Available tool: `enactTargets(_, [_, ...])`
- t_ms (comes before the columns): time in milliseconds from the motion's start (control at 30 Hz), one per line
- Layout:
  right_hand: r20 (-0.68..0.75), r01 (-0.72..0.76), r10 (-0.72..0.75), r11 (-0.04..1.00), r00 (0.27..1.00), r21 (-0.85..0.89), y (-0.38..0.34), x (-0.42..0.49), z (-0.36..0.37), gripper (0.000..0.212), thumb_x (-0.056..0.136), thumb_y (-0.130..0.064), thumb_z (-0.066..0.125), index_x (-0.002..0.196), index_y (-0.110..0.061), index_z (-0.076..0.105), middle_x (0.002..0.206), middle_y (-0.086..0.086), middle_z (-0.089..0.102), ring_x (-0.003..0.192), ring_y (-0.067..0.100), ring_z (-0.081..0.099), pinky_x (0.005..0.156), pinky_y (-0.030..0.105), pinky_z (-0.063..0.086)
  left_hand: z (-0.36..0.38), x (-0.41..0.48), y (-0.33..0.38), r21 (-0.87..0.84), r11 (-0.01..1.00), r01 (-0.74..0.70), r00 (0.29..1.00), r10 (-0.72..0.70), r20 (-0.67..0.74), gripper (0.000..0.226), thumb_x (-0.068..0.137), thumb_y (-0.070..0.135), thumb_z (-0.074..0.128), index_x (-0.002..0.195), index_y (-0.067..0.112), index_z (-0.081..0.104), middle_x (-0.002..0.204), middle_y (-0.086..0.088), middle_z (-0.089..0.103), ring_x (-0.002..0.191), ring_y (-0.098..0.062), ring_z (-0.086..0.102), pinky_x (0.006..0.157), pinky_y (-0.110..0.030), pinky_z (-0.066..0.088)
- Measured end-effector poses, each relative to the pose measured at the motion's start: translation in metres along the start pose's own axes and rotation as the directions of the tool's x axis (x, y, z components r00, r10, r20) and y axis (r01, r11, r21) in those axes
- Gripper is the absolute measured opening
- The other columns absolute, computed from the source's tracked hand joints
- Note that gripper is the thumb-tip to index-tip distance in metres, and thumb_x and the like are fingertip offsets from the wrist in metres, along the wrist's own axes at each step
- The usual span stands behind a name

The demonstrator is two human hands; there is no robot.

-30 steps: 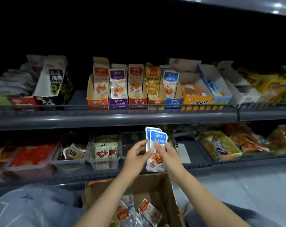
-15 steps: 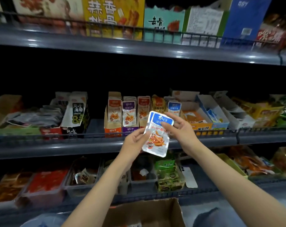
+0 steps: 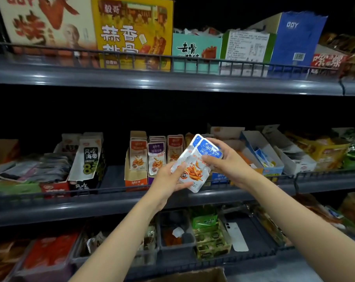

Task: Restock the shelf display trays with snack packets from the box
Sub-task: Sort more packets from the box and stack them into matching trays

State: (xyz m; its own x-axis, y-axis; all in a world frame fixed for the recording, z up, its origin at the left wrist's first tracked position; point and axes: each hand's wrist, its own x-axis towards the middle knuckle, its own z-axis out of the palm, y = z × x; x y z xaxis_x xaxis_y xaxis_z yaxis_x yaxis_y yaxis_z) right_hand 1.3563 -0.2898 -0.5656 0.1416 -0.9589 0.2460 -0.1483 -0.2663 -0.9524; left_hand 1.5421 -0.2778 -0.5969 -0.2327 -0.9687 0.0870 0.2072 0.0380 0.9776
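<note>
Two blue-topped white foil snack packets (image 3: 194,165) (one fanned behind the other) sit tilted in front of the grey metal middle shelf (image 3: 91,206). The left hand (image 3: 168,181) has its grip pinched on their lower edge, and the right hand (image 3: 228,166) has its grip curled over their blue tops. They cover most of the blue cardboard display tray (image 3: 219,177). An orange cardboard display tray (image 3: 136,181) stands to the left, and the rim of a brown cardboard box (image 3: 192,276) shows below.

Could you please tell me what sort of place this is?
Most likely a shop's snack aisle: grey shelves with wire rails, cardboard display trays of packets, and blue-topped snack packets in the left hand and right hand.
</note>
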Motion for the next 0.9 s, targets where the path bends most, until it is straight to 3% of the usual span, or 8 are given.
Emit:
enactTargets(133, [-0.006, -0.005, 0.005, 0.999, 1.000, 0.035, 0.008, 0.012, -0.010, 0.054, 0.084, -0.011, 0.067, 0.129, -0.030, 0.046, 0.113, 0.003, 0.065, 0.100, 0.017, 0.067, 0.080, 0.035, 0.058, 0.008, 0.020, -0.005, -0.008, 1.000, -0.001, 1.000, 0.001, 0.016, 0.034, 0.095, 0.031, 0.052, 0.124, 0.012, 0.057, 0.107, -0.008, 0.071, 0.096, -0.018, 0.069, 0.075, -0.024, 0.058])
enactTargets(333, [0.080, -0.140, 0.125, 0.965, 0.989, 0.221, 0.026, 0.032, -0.036, 0.045, 0.088, -0.006, 0.060, 0.126, -0.027, 0.047, 0.117, 0.012, 0.065, 0.102, 0.021, 0.067, 0.082, 0.033, 0.058, 0.018, 0.053, -0.019, -0.031, 0.999, 0.043, 0.997, -0.041, 0.059, 0.029, 0.092, 0.035, 0.053, 0.104, 0.012, 0.064, 0.098, -0.007, 0.074, 0.095, -0.016, 0.070, 0.077, -0.021, 0.057])
enactTargets(500, [0.065, -0.134, 0.122, 0.964, 0.990, 0.230, 0.042, 0.046, -0.067, 0.049, 0.087, -0.001, 0.059, 0.130, -0.022, 0.047, 0.115, 0.010, 0.065, 0.098, 0.019, 0.067, 0.075, 0.030, 0.059, 0.031, 0.084, -0.031, 0.017, 0.995, 0.094, 0.993, -0.095, 0.071, 0.032, 0.093, 0.036, 0.050, 0.109, 0.011, 0.062, 0.103, -0.011, 0.072, 0.094, -0.017, 0.070, 0.080, -0.023, 0.057])
enactTargets(667, [-0.039, -0.075, 0.081, 0.989, 0.996, 0.130, 0.059, 0.065, -0.100, 0.051, 0.081, -0.008, 0.066, 0.126, -0.025, 0.051, 0.109, 0.003, 0.066, 0.089, 0.014, 0.069, 0.063, 0.023, 0.057, 0.054, 0.114, -0.035, 0.144, 0.986, 0.088, 0.993, -0.098, 0.060, 0.027, 0.097, 0.032, 0.046, 0.109, 0.013, 0.061, 0.102, -0.006, 0.070, 0.088, -0.014, 0.070, 0.071, -0.020, 0.057])
enactTargets(767, [-0.102, -0.034, 0.036, 0.999, 0.994, 0.026, 0.069, 0.080, -0.123, 0.054, 0.077, -0.015, 0.069, 0.126, -0.030, 0.049, 0.116, 0.003, 0.065, 0.100, 0.018, 0.067, 0.075, 0.029, 0.058, 0.061, 0.132, -0.037, 0.327, 0.945, 0.010, 1.000, -0.004, -0.019, 0.027, 0.097, 0.028, 0.046, 0.121, 0.019, 0.056, 0.108, 0.001, 0.066, 0.088, -0.012, 0.067, 0.076, -0.027, 0.058])
enactTargets(900, [-0.136, -0.008, -0.019, 0.981, 0.991, -0.193, 0.080, 0.106, -0.141, 0.044, 0.082, -0.013, 0.070, 0.120, -0.026, 0.050, 0.111, 0.001, 0.066, 0.098, 0.017, 0.067, 0.082, 0.036, 0.057, 0.064, 0.153, -0.047, 0.593, 0.802, -0.067, 0.991, 0.120, -0.051, 0.040, 0.094, 0.035, 0.053, 0.133, 0.030, 0.045, 0.125, 0.006, 0.056, 0.103, -0.012, 0.058, 0.087, -0.036, 0.054])
